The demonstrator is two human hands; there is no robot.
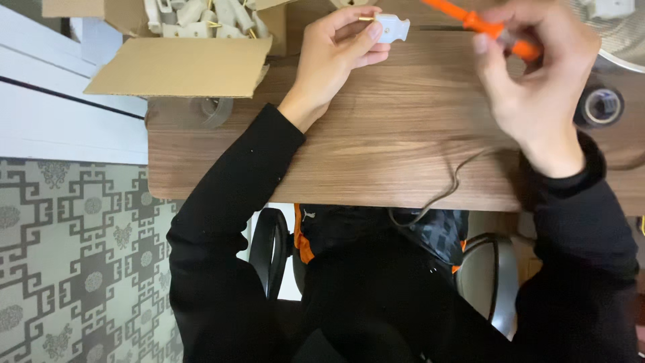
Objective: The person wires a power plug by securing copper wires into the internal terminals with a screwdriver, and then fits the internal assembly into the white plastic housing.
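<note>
My left hand (336, 50) rests on the wooden table (403, 134) and pinches a small white plastic plug part (392, 27) with a brass pin at its far end. My right hand (537, 74) is raised over the table's right side, blurred, and grips an orange-handled screwdriver (484, 25) that points up and to the left, toward the white part. Both arms wear black sleeves.
An open cardboard box (181, 64) with several white plug parts (201, 17) sits at the table's far left. A clear tape roll (216, 111) lies by it, a black tape roll (600, 106) at the right. A thin cord (450, 185) hangs over the near edge. Patterned floor lies left.
</note>
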